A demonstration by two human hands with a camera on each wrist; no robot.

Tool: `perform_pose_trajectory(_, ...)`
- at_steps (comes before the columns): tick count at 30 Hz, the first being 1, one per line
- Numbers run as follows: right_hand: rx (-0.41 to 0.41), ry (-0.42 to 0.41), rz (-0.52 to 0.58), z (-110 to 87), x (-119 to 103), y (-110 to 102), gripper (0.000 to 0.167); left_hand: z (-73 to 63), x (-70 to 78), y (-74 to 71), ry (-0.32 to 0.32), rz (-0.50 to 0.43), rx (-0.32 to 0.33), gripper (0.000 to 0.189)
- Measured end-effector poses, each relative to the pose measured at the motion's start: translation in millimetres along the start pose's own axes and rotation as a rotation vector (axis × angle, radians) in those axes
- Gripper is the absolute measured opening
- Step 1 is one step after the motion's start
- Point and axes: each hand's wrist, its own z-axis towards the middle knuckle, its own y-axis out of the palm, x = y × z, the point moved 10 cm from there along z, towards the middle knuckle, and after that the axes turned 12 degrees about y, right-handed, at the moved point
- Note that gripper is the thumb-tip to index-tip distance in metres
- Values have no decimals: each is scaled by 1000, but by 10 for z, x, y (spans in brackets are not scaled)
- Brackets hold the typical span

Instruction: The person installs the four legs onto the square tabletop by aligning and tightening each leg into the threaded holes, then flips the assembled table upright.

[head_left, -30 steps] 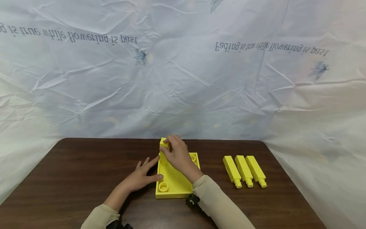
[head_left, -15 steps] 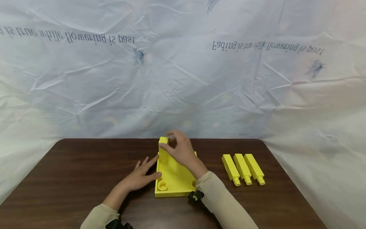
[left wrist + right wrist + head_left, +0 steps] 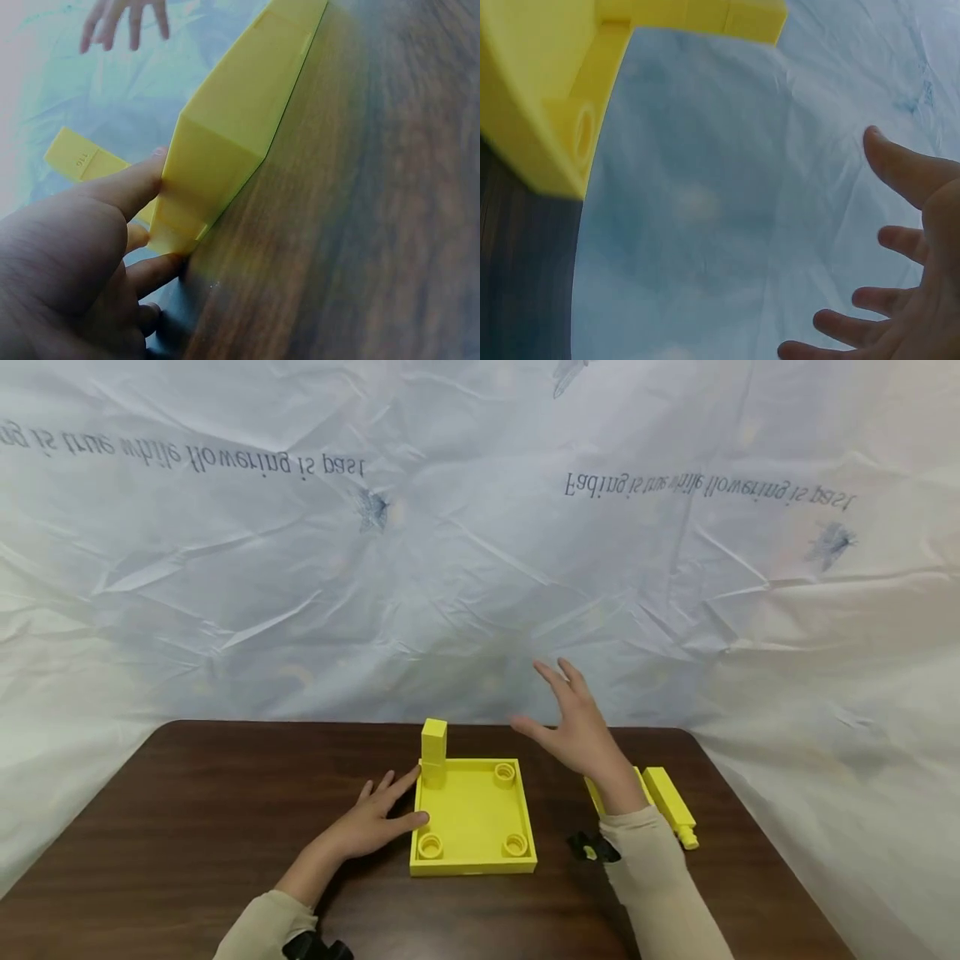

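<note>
A yellow square base (image 3: 472,814) with a raised rim lies on the table, a round socket in each of its three visible corners. At its far-left corner a yellow square post (image 3: 433,745) stands upright. My left hand (image 3: 366,827) rests along the base's left side, fingers spread, thumb laid on the rim. The left wrist view shows that hand's thumb and fingers against the base's yellow wall (image 3: 217,142). My right hand (image 3: 581,731) is raised to the right of the base, fingers spread and holding nothing. The right wrist view shows its fingers (image 3: 904,161) apart from the base.
Yellow posts with knobbed ends lie at the right; the outermost post (image 3: 670,797) shows, the others are mostly hidden behind my right forearm. The dark wooden table (image 3: 247,802) ends at a wrinkled, printed cloth (image 3: 465,568) hanging behind it.
My right hand has let go of the upright post and moved right, its fingers spreading. The post stays standing in the corner. My left hand has kept its place.
</note>
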Motion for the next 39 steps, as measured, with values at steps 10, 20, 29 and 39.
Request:
perform_pose_trajectory(10,-117,65,-117,-105,545,-145,104,33,-84,4,-71,7,-10,86)
perform_pose_trajectory(20,-217,147,-191,-179,976,-184,111,55,-99,-13,-72,15,-12,87)
perform_pose_trajectory(29,-250,176,-162,-179,1097,-218,114,46,-95,0,-76,8,-10,87)
perform_pose_trajectory(39,-345,214,-163,-185,1231,-68,115,55,-89,19,-68,12,-5,87)
